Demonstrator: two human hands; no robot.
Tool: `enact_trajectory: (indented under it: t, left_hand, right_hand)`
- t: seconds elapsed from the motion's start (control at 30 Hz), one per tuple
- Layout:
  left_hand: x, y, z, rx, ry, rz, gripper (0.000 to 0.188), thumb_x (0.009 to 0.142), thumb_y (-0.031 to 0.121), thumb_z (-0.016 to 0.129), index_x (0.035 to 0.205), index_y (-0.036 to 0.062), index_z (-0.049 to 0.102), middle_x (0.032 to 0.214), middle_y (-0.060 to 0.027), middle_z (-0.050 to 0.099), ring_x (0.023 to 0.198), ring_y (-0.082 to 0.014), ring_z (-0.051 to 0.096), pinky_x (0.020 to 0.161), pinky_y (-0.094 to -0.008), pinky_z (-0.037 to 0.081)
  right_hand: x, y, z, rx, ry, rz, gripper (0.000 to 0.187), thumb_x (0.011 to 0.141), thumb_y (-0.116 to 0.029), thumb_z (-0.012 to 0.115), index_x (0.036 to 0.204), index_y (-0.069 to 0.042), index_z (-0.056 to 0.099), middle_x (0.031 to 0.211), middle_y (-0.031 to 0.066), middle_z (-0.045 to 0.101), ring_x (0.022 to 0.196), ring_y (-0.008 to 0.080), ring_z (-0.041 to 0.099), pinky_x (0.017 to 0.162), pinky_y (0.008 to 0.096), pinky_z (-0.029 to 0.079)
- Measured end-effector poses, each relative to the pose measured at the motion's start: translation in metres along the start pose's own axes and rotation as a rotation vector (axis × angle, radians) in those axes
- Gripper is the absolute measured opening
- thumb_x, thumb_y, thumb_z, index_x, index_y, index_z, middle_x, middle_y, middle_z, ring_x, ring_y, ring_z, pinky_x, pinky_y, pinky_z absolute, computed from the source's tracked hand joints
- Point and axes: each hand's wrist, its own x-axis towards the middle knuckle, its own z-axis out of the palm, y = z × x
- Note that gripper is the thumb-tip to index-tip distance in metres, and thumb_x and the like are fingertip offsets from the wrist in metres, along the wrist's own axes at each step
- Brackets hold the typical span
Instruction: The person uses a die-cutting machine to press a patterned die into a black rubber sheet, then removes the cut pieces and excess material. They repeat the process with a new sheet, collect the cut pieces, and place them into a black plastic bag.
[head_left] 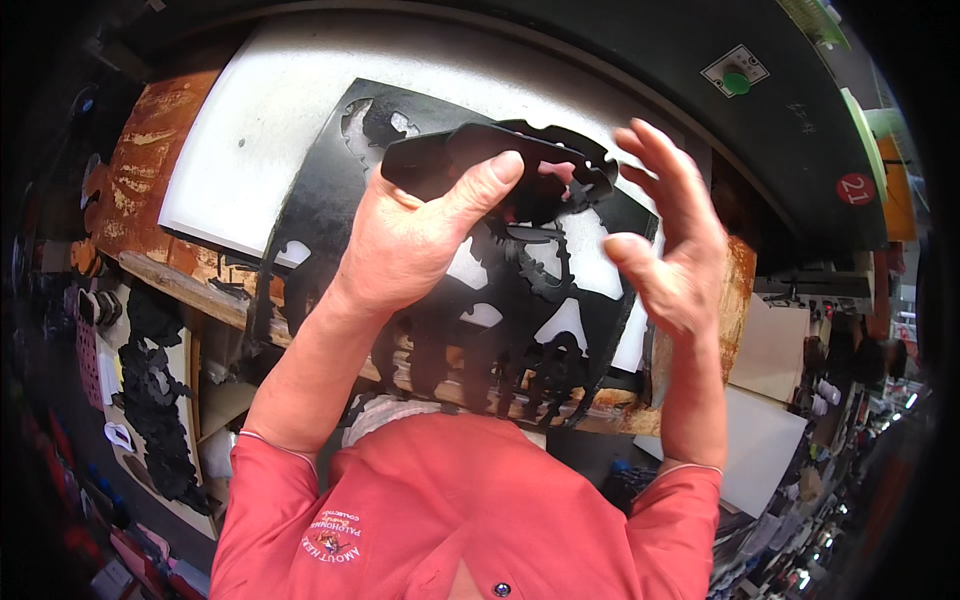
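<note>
My left hand (405,240) is closed on flat, dark cut pieces (430,165), thumb on top and the other fingers hidden beneath. They look like a small stack, glossy, with a notched, curved edge at the far side. To their right my right hand (685,240) is open, thumb and fingers spread around their right end without visibly gripping it. Under both hands lies a black sheet (320,180) with many shaped holes cut through it, its near part hanging in ragged strips over the front edge.
A white board (230,170) lies beneath the sheet, on a worn brown bench (160,150). Beyond it, a dark machine beam (640,50) with a green button (736,83) spans the far side. Black scraps (155,400) pile up at left; pale panels (765,440) stand at right.
</note>
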Motion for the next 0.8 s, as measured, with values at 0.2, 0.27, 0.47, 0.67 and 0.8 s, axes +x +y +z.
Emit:
enact_trajectory:
  t: [0.2, 0.27, 0.47, 0.67, 0.8]
  left_hand:
    - [0.006, 0.008, -0.02, 0.126, 0.182, -0.23, 0.025, 0.102, 0.02, 0.072, 0.108, -0.0033, 0.078, 0.099, -0.0046, 0.079, 0.086, -0.0072, 0.07, 0.075, -0.0234, 0.055]
    - [0.007, 0.004, -0.024, -0.13, 0.187, -0.229, 0.023, 0.102, 0.019, 0.072, 0.109, -0.0021, 0.078, 0.1, -0.0048, 0.079, 0.087, -0.0084, 0.071, 0.076, -0.0247, 0.056]
    - [0.004, -0.002, -0.032, -0.321, 0.203, -0.172, 0.021, 0.102, 0.015, 0.072, 0.116, -0.0005, 0.074, 0.107, -0.0061, 0.076, 0.094, -0.0136, 0.072, 0.083, -0.0299, 0.06]
    - [0.001, -0.003, -0.042, -0.386, 0.177, -0.127, 0.027, 0.105, 0.011, 0.066, 0.128, -0.0017, 0.068, 0.121, -0.0105, 0.074, 0.107, -0.0196, 0.072, 0.097, -0.0352, 0.06]
    - [-0.001, -0.002, -0.042, -0.481, 0.187, -0.152, 0.025, 0.106, 0.011, 0.063, 0.127, -0.0029, 0.067, 0.12, -0.0099, 0.073, 0.11, -0.0185, 0.072, 0.099, -0.0351, 0.059]
  right_hand:
    - [-0.006, 0.002, 0.043, 0.456, -0.306, 0.393, 0.057, 0.088, -0.013, 0.087, 0.138, 0.0, 0.062, 0.112, 0.0075, 0.076, 0.095, 0.0133, 0.071, 0.088, 0.03, 0.058]
    - [-0.008, -0.003, 0.051, 0.545, -0.278, 0.447, 0.066, 0.082, -0.013, 0.092, 0.139, 0.001, 0.06, 0.118, 0.009, 0.074, 0.102, 0.014, 0.07, 0.089, 0.0291, 0.057]
    - [-0.01, 0.002, 0.09, 0.436, -0.22, 0.256, 0.078, 0.077, -0.007, 0.095, 0.144, -0.002, 0.056, 0.123, 0.0034, 0.069, 0.11, 0.0109, 0.064, 0.094, 0.0279, 0.054]
    - [-0.009, 0.002, 0.101, 0.499, -0.234, 0.351, 0.078, 0.082, -0.015, 0.093, 0.147, -0.001, 0.053, 0.13, 0.0062, 0.066, 0.116, 0.0141, 0.063, 0.102, 0.0312, 0.052]
    - [-0.01, -0.004, 0.113, 0.281, -0.23, 0.011, 0.103, 0.079, -0.024, 0.093, 0.159, 0.0, 0.033, 0.142, 0.0171, 0.06, 0.127, 0.028, 0.061, 0.108, 0.0383, 0.048]
